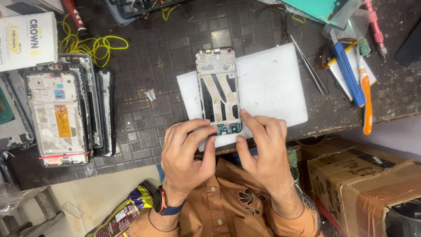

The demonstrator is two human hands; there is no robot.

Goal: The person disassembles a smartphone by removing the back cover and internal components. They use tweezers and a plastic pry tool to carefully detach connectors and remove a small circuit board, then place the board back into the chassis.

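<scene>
An opened phone frame (218, 87) with bare inner parts lies lengthwise on a white foam pad (272, 83) at the bench's near edge. My left hand (186, 153) rests at the frame's near-left corner, its index finger touching the small circuit board (229, 128) at the bottom end. My right hand (263, 147) is at the near-right corner, fingertips pressing on the frame's lower edge beside that board. Both hands hold the frame's bottom end between them. A watch with a dark strap sits on my left wrist.
A stack of several other phone frames (66, 114) lies at the left. Metal tweezers (309, 66), a blue tool (347, 72) and an orange-handled tool (366, 101) lie at the right. Yellow wire (94, 44) coils at the back left. A cardboard box (364, 180) stands below right.
</scene>
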